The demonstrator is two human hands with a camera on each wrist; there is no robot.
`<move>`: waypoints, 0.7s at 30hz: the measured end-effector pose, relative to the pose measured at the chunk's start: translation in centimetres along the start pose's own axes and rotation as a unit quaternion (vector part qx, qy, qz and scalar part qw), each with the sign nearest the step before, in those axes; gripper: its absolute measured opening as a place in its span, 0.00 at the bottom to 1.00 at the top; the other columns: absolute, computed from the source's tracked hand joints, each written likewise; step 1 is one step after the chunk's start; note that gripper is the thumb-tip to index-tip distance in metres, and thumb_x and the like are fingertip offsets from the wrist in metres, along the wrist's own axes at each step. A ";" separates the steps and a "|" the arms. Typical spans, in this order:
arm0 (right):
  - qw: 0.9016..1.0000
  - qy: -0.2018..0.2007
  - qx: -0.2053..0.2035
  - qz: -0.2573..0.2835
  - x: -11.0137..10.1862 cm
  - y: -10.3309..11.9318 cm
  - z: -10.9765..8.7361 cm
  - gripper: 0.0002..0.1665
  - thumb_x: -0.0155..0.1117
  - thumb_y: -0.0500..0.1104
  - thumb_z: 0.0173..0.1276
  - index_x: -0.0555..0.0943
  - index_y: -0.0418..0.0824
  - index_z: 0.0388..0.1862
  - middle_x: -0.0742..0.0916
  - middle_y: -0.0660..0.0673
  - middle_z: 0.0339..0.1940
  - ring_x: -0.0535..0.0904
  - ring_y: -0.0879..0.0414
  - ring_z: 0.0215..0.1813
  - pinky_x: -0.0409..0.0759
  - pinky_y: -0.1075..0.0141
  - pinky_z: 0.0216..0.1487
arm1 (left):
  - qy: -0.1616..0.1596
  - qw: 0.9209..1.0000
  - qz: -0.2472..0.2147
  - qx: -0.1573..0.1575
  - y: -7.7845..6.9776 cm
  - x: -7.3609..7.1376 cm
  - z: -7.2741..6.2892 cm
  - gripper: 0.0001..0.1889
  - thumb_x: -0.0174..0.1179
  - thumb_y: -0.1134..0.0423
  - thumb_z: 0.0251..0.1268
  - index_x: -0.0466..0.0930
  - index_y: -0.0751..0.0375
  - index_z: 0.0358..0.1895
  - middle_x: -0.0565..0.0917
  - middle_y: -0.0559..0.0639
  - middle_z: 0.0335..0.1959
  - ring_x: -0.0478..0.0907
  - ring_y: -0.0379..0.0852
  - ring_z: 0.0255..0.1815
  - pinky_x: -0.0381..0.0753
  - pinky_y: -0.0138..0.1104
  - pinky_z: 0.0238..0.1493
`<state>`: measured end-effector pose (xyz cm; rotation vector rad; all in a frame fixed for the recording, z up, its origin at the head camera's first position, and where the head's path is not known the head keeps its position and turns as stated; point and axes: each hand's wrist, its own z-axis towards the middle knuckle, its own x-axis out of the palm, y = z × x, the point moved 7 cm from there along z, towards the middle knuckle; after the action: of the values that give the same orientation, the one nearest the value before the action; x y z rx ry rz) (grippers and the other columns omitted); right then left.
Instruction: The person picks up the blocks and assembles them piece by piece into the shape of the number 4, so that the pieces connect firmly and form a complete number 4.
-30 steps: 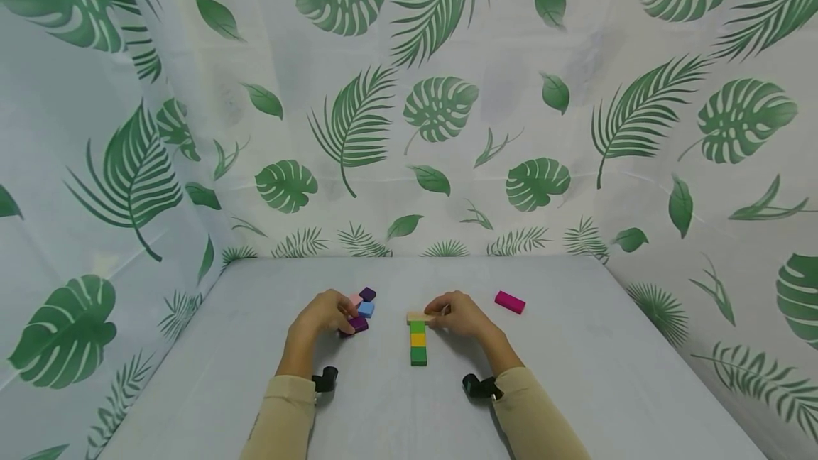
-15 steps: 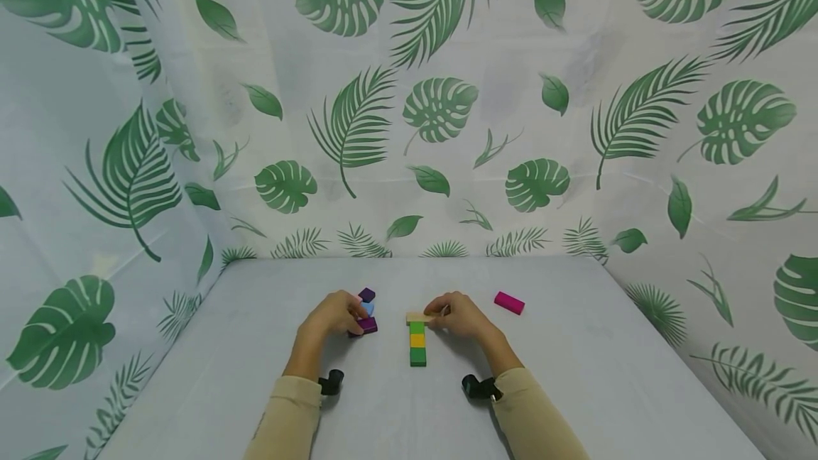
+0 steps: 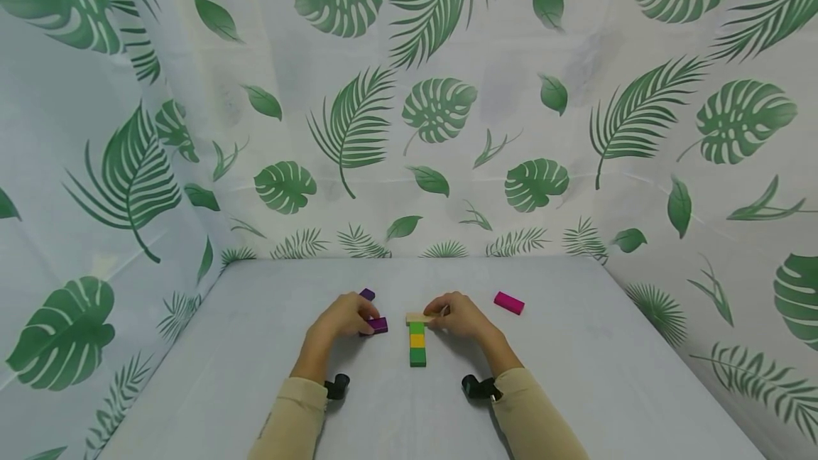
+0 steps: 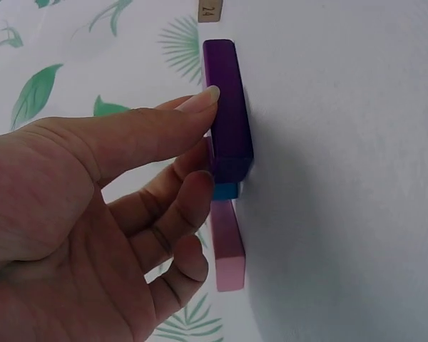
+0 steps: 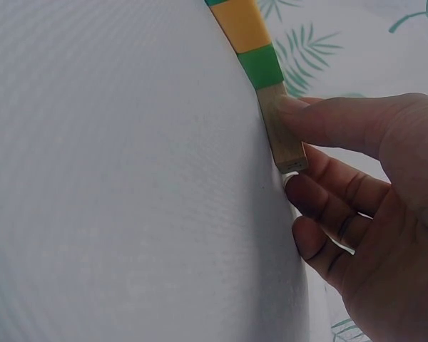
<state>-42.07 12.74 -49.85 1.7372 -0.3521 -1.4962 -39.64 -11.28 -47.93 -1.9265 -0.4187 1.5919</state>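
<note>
At centre, my left fingers (image 4: 171,130) pinch a purple oblong block (image 4: 232,125), my right fingers (image 5: 335,125) a pale wooden bar (image 5: 285,142). Colliding could skew both.

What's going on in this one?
A person is handling small blocks with both hands. The left hand pinches a purple block, with a blue block and a pink block close by. The right hand holds a wooden block crosswise at the far end of a green-yellow-green row. The purple block is apart from the wooden one. A magenta block lies off to the right, untouched.
</note>
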 end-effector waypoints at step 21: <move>1.000 0.003 -0.018 -0.004 0.0 0.2 0.0 0.10 0.76 0.38 0.64 0.91 0.45 0.45 0.89 0.51 0.41 0.77 0.55 0.42 0.77 0.62 0.43 | 0.007 0.999 0.022 0.027 -0.8 0.8 0.6 0.12 0.72 0.70 0.63 0.90 0.57 0.49 0.88 0.51 0.46 0.81 0.46 0.46 0.84 0.46 0.55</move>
<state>-42.05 12.63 -49.71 1.7166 -0.3129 -1.4945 -39.91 -10.03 -48.11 -1.9173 -0.3271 1.5998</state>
